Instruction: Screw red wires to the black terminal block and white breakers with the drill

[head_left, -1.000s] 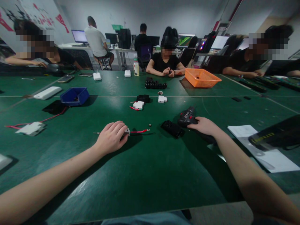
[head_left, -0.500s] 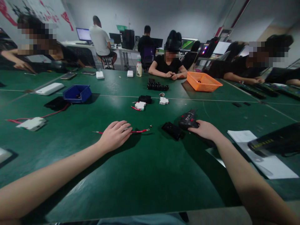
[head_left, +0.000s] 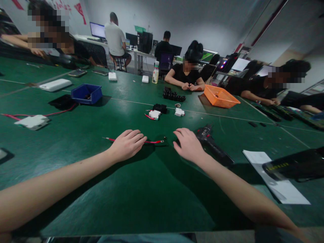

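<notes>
My left hand (head_left: 129, 145) is curled over a short red wire (head_left: 154, 142). The wire runs out on both sides of the hand, with a metal ring terminal at its right end and a thin tip at its left. My right hand (head_left: 188, 143) is palm down, thumb apart from the fingers, over the place of a black box that it now hides. Just beyond that hand lies a black power screwdriver (head_left: 211, 143), untouched by the fingers. A small metal screw (head_left: 165, 137) sits between the two hands.
Farther out are white breakers with red leads (head_left: 154, 115), a white part (head_left: 179, 112), black knobs (head_left: 173, 95), a blue bin (head_left: 87, 94) and an orange basket (head_left: 220, 98). At right, a black case (head_left: 293, 165) rests over paper (head_left: 255, 157). Other people sit around the table.
My right hand has let go of the power screwdriver, which now lies on the table, and has moved left over the black box. My left hand stays on the wire. The view has tilted.
</notes>
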Available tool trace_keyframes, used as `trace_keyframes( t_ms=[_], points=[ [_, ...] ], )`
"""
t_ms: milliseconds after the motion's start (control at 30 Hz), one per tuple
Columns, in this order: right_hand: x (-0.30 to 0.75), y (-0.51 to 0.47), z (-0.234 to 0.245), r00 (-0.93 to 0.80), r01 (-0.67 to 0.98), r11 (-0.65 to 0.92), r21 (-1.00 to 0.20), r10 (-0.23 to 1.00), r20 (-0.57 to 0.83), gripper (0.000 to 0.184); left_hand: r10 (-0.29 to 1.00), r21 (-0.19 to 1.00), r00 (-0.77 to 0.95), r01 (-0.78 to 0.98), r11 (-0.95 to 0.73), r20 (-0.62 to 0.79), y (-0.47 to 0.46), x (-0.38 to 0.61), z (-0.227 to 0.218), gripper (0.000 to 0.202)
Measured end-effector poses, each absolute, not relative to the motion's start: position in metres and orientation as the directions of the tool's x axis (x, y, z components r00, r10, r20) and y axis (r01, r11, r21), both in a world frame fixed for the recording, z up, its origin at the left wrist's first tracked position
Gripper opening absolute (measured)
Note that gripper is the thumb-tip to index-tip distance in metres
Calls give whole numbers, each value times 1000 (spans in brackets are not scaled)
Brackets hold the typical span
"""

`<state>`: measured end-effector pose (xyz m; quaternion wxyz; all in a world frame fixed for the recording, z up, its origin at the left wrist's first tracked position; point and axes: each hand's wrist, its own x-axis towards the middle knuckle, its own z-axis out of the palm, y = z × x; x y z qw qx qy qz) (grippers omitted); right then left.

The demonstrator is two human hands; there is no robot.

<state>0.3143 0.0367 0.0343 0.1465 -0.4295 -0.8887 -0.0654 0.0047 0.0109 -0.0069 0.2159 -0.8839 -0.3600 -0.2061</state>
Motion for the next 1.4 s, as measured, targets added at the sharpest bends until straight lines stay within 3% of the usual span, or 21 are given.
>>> trace_keyframes(
  t_ms=[233,533,700,867,967,1100,1233,1333,1400],
  points=[
    [285,21,1,-700,678,728,-102,682,209,41,558,-208,650,727,-655,515,8,2,-5,32],
    [363,-26,10,-705,620,737,-269,673,223,19,558,-194,660,716,-671,503,11,2,-4,21],
    [380,-13,12,-692,587,742,-325,668,274,18,559,-242,671,718,-652,487,11,4,-3,19],
    [382,-3,16,-492,748,622,-232,754,434,33,580,-223,663,727,-649,474,12,7,-1,18],
    [391,4,13,-413,821,519,-239,828,379,48,589,-214,662,729,-650,464,13,8,-2,18],
    [399,12,6,-402,796,481,-366,874,273,51,597,-181,655,730,-659,463,13,7,-2,21],
    [395,13,3,-316,717,405,-567,914,254,44,592,-230,678,719,-655,435,12,6,-2,27],
    [390,12,3,-205,524,182,-832,975,84,39,598,-228,678,720,-655,427,12,4,-3,34],
    [388,12,2,-148,335,1,-942,988,-51,38,601,-202,671,723,-661,434,12,4,-4,38]
  ],
)
